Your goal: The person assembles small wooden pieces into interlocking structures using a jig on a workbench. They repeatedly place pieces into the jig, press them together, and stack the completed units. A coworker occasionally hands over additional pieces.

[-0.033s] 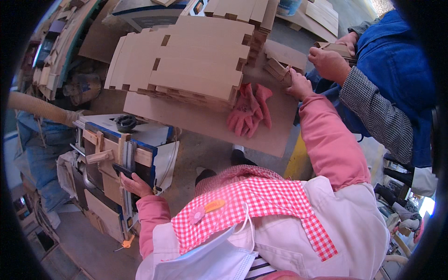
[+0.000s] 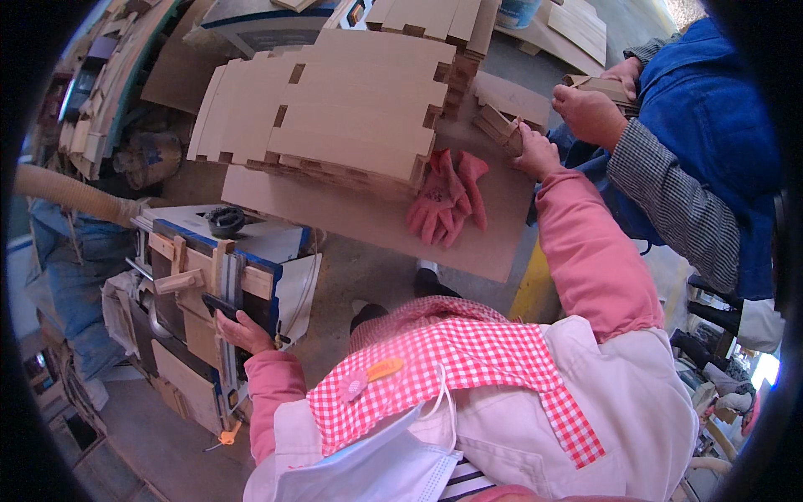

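My left hand (image 2: 248,333) grips the end of a flat black object (image 2: 221,304), in front of the woodworking machine (image 2: 261,247); its kind I cannot make out. Reaching to the right, my right hand (image 2: 538,156) has its fingers closed on a small stack of thin wooden strips (image 2: 497,127) at the edge of the brown board (image 2: 493,251). Beside it, a co-worker's two hands (image 2: 592,115) hold a similar stack of strips (image 2: 604,86). A pair of pink work gloves (image 2: 443,201) lies on the board.
Notched wooden panels (image 2: 355,105) are piled on the board left of the gloves. The co-worker in blue overalls (image 2: 711,125) stands close at the right. A ribbed hose (image 2: 79,191) runs to the machine at the left. More stacked boards (image 2: 427,17) stand at the back.
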`<state>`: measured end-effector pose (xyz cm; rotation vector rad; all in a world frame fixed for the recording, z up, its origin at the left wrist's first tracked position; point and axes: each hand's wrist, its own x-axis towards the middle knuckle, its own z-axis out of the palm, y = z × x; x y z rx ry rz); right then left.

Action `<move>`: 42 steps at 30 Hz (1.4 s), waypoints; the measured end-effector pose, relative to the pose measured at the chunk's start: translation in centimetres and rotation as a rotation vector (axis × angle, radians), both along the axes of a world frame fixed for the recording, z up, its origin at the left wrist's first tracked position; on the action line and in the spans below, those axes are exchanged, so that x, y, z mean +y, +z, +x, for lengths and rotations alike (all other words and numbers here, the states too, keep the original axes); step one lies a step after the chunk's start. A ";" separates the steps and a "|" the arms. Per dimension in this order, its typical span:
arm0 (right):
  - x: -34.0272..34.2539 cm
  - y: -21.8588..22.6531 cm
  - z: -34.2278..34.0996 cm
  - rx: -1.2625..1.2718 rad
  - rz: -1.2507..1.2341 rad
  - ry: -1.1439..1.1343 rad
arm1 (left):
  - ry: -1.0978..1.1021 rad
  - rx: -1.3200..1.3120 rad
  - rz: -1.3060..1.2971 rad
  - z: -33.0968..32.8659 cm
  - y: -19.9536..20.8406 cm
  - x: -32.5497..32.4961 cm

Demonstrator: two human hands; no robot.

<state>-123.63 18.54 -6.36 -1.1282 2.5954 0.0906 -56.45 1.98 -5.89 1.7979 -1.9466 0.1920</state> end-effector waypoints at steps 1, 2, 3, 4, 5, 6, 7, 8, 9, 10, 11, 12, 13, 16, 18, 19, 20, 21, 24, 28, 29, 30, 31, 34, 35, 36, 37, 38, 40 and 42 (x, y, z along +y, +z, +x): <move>-0.1 0.1 0.1 0.000 -0.001 -0.002 | 0.001 0.000 0.003 0.0 0.0 0.0; -0.1 0.2 0.1 0.000 -0.003 -0.004 | -0.009 -0.001 -0.008 0.0 0.1 0.0; -0.1 0.3 0.2 -0.002 -0.012 -0.002 | -0.002 0.009 0.007 0.0 0.0 0.0; -0.1 0.3 0.3 -0.005 -0.024 -0.007 | -0.003 0.017 0.008 0.0 0.0 0.0; -0.1 0.3 0.3 -0.010 -0.041 -0.008 | -0.003 0.029 0.010 0.0 0.0 0.0; -0.1 0.3 0.4 -0.015 -0.045 -0.016 | -0.005 0.022 0.007 0.1 -0.1 0.0; -0.1 0.2 0.5 -0.029 -0.068 -0.012 | -0.007 0.017 0.004 0.2 -0.2 0.0; -0.1 0.1 0.5 -0.042 -0.077 -0.017 | -0.008 0.011 0.003 0.2 -0.3 -0.1; -0.1 0.1 0.6 -0.056 -0.088 -0.022 | -0.004 0.005 0.004 0.3 -0.3 -0.1; -0.1 0.0 0.6 -0.061 -0.097 -0.025 | 0.001 -0.001 0.007 0.3 -0.4 -0.1; 0.0 -0.1 0.7 -0.067 -0.107 -0.027 | 0.006 -0.007 0.009 0.3 -0.4 -0.1; 0.1 -0.2 0.7 -0.074 -0.124 -0.025 | 0.000 -0.018 -0.002 0.3 -0.4 -0.2; 0.1 -0.2 0.7 -0.080 -0.136 -0.025 | -0.007 -0.029 -0.012 0.3 -0.4 -0.2; 0.4 -0.1 0.7 -0.099 -0.172 -0.023 | -0.005 -0.057 -0.029 0.2 -0.3 -0.2; 0.6 0.1 0.9 -0.112 -0.164 -0.035 | 0.001 -0.056 -0.028 0.2 -0.2 -0.1; 0.7 0.2 1.0 -0.124 -0.184 -0.036 | 0.001 -0.045 -0.026 0.1 -0.2 -0.1; 0.8 0.3 1.1 -0.140 -0.204 -0.038 | -0.008 -0.033 -0.030 0.1 -0.2 -0.1; 0.9 0.4 1.3 -0.152 -0.222 -0.043 | 0.005 -0.035 -0.019 0.0 -0.2 0.0; 1.1 0.5 1.8 -0.154 -0.260 -0.036 | 0.019 -0.039 -0.003 0.0 -0.1 0.0; 1.3 0.5 2.0 -0.175 -0.272 -0.025 | 0.022 -0.019 0.011 -0.1 -0.1 0.0; 1.3 0.5 2.0 -0.181 -0.277 -0.020 | 0.019 -0.008 0.010 -0.1 -0.1 0.0; 1.3 0.5 2.0 -0.188 -0.279 -0.013 | 0.020 -0.009 0.011 -0.1 -0.2 -0.1; 1.3 0.4 2.2 -0.182 -0.295 -0.016 | 0.020 -0.009 0.009 0.0 -0.3 -0.1; 1.7 0.4 2.6 -0.170 -0.341 -0.016 | 0.025 -0.021 0.005 0.4 -0.7 -0.2; 1.9 0.4 2.8 -0.177 -0.351 -0.009 | 0.020 -0.044 -0.012 0.6 -0.8 -0.2; 2.1 0.6 3.0 -0.175 -0.362 -0.003 | 0.018 -0.037 -0.006 0.8 -0.9 -0.3; 2.3 0.6 3.3 -0.171 -0.377 -0.019 | 0.009 -0.043 -0.016 1.0 -1.0 -0.4; 2.6 0.7 3.6 -0.208 -0.374 -0.052 | -0.006 -0.042 -0.024 1.1 -1.1 -0.4; 2.8 0.8 4.1 -0.258 -0.415 -0.092 | -0.002 -0.044 -0.024 1.3 -1.2 -0.6; 3.0 1.1 4.4 -0.299 -0.404 -0.123 | -0.001 -0.037 -0.044 1.2 -1.4 -0.7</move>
